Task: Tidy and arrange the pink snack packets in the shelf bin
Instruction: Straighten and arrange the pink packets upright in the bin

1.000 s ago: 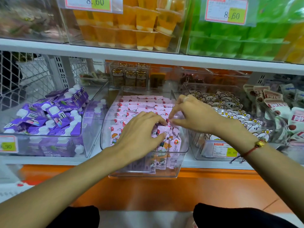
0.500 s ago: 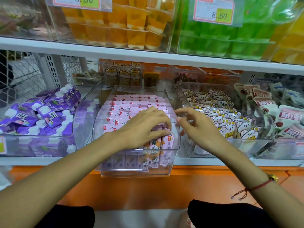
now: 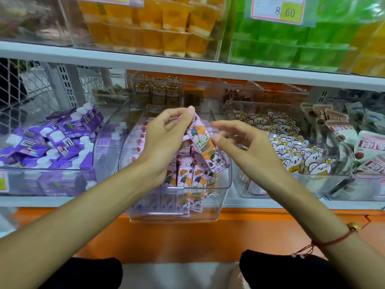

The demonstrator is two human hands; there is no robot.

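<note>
A clear shelf bin (image 3: 226, 180) in the middle of the lower shelf holds several pink snack packets (image 3: 187, 178), some upright at the front, others lying flat behind. My left hand (image 3: 166, 138) pinches the top end of one pink packet (image 3: 205, 147), lifted above the bin and slanting down to the right. My right hand (image 3: 245, 142) hovers just right of that packet, fingers loosely spread, a fingertip close to or touching its edge.
A bin of purple spouted pouches (image 3: 52, 140) stands at the left. At the right are a bin of white bear-print packets (image 3: 291, 151) and brown-and-white packets (image 3: 366, 147). Orange jelly cups (image 3: 166, 24) and green ones (image 3: 291, 44) fill the shelf above.
My left hand has risen from the packets in the bin, lifting one pink packet clear. My right hand has drawn back a little and opened beside it.
</note>
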